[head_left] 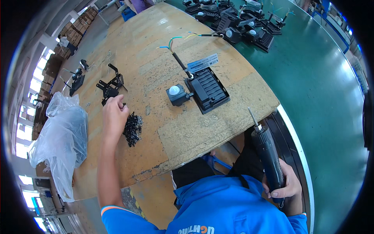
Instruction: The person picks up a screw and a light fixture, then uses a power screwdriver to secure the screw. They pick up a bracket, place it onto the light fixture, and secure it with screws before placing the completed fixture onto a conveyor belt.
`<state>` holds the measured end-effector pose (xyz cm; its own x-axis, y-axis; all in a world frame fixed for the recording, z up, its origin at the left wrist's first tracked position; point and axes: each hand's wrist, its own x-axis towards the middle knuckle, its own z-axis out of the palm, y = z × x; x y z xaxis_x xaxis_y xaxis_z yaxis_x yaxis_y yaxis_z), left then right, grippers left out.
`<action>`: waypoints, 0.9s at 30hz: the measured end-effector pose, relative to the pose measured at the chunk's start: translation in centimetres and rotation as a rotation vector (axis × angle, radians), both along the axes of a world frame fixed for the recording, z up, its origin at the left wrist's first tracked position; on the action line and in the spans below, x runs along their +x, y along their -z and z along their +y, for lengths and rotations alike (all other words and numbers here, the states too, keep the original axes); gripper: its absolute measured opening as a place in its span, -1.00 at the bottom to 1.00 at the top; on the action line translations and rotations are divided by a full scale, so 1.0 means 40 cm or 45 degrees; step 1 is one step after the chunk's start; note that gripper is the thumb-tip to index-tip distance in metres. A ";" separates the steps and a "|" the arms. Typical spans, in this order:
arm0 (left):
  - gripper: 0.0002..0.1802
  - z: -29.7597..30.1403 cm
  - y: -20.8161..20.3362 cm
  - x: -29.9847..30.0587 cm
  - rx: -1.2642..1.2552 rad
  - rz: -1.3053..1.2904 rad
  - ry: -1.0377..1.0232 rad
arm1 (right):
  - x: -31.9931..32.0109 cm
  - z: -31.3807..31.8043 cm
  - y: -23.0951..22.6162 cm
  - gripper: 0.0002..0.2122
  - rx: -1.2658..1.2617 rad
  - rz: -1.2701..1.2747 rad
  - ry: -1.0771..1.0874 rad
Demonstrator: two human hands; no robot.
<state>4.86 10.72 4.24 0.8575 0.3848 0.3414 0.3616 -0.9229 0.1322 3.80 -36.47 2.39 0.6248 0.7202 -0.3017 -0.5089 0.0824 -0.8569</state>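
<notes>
Heap of small black screws (132,128) on the board; black electric screwdriver (268,156) upright, bit up

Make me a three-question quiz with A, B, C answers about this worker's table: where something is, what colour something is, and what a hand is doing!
1. Where is the pile of black screws?
A. Beside the left hand
B. On the green belt
C. Inside the plastic bag

2. What colour is the flat lamp body?
A. White
B. Black
C. Red

3. What is the right hand doing?
A. Lying open
B. Pointing
C. Gripping the electric screwdriver

Answers: 1 A, the pile sits right by that hand on the board. 2 B, its ribbed back looks black. 3 C, the fingers wrap round the tool's handle.
</notes>
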 end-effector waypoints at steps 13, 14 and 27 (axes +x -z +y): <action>-0.82 -0.371 0.013 -0.021 -2.771 0.205 0.506 | 0.018 0.040 0.007 -0.24 -0.083 -0.188 -0.503; -0.81 -0.372 0.017 -0.024 -2.806 0.212 0.474 | 0.019 0.047 0.010 -0.24 -0.083 -0.186 -0.502; -0.89 -0.357 -0.021 -0.033 -1.993 0.583 0.615 | 0.040 0.042 0.015 -0.24 -0.408 -0.487 -0.659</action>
